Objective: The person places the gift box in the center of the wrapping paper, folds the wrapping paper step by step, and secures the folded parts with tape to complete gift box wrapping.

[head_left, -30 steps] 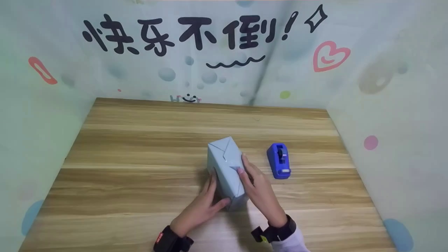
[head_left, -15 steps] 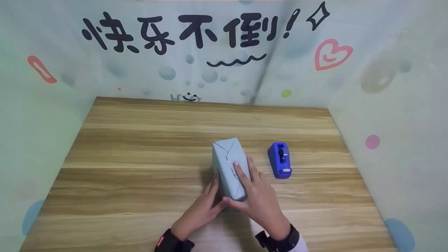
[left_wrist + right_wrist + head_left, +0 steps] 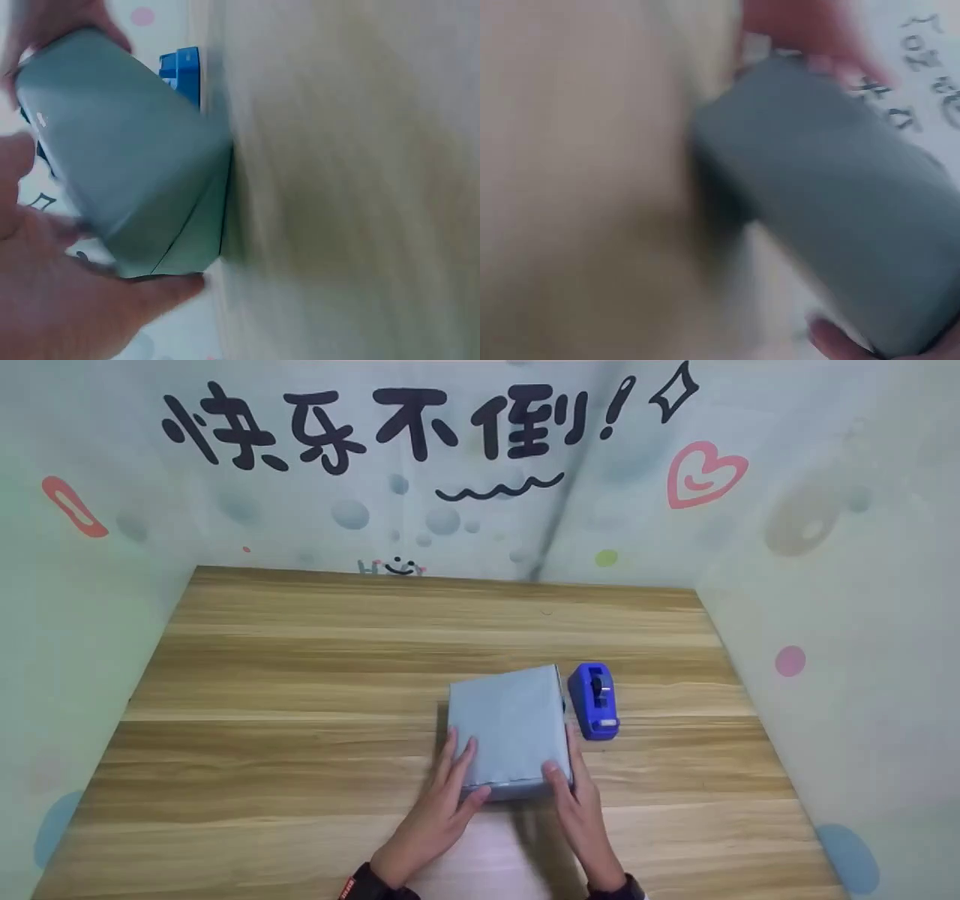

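Observation:
Both hands hold a box wrapped in light blue paper (image 3: 506,727), its broad smooth face turned up in the head view. My left hand (image 3: 427,817) grips the left side, two fingers lying over the edge and the thumb at the near bottom corner. On the opposite side, my right hand (image 3: 585,806) has its thumb on the top face and its fingers along the right wall. A folded paper seam shows on one end of the wrapped box (image 3: 127,135) in the left wrist view. The right wrist view shows the wrapped box (image 3: 832,180) blurred and tilted.
A blue tape dispenser (image 3: 595,701) stands close beside the box's far right corner. The wood-grain table (image 3: 300,660) is bordered by a printed backdrop (image 3: 315,525) at the back and both sides.
The wrapped box has been turned over from its narrow folded side to its broad face. My right hand has shifted from the folded side to the box's right edge. The tape dispenser stays put.

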A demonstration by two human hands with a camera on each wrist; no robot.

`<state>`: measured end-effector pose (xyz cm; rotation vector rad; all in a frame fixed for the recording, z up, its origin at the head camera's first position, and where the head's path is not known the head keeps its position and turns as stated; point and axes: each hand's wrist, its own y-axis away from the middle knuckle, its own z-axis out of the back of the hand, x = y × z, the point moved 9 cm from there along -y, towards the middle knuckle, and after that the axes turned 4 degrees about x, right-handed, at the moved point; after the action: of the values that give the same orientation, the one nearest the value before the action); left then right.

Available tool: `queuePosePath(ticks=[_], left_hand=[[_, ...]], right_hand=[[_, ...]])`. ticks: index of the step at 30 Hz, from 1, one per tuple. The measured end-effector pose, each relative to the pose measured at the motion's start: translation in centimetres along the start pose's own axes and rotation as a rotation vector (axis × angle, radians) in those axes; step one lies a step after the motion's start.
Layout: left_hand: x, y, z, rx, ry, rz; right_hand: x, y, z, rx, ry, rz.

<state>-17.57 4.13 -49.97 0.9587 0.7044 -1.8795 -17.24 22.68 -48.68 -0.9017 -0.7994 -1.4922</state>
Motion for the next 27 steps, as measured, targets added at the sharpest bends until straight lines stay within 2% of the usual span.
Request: queuePosePath(ticks=[2, 4, 7, 9, 13, 18, 24, 27], left_hand=[[0.0, 0.1, 0.7, -0.078, -0.018, 0.001], [0.3, 0.2, 1.4, -0.148, -0.060, 0.034], [1.1, 0.4, 2.2, -0.205, -0.117, 0.096], [1.6, 0.5, 2.5, -0.204, -0.122, 0.133], [2.1, 0.3, 2.7, -0.187, -0.122, 0.153], [2.5, -0.2, 3.0, -0.161, -0.131, 0.182], [3.4, -1.7, 3.9, -0.119, -0.166, 0.243], [3.9, -2.8, 4.7, -0.112, -0.178, 0.253]], right_hand=[[-1.5, 0.2, -1.0, 0.028, -0.059, -0.055], [-2.6, 0.4, -2.1, 0.067, -0.063, -0.110], [-3.4, 0.4, -3.6, 0.139, -0.095, -0.158], [-3.4, 0.3, -4.3, 0.164, -0.133, -0.172], [-3.4, -0.3, -4.8, 0.182, -0.230, -0.200], [-3.5, -1.1, -5.2, 0.231, -0.281, -0.224], [-3.1, -3.1, -5.8, 0.281, -0.278, -0.201], [-2.6, -4.6, -6.2, 0.296, -0.287, -0.172]])
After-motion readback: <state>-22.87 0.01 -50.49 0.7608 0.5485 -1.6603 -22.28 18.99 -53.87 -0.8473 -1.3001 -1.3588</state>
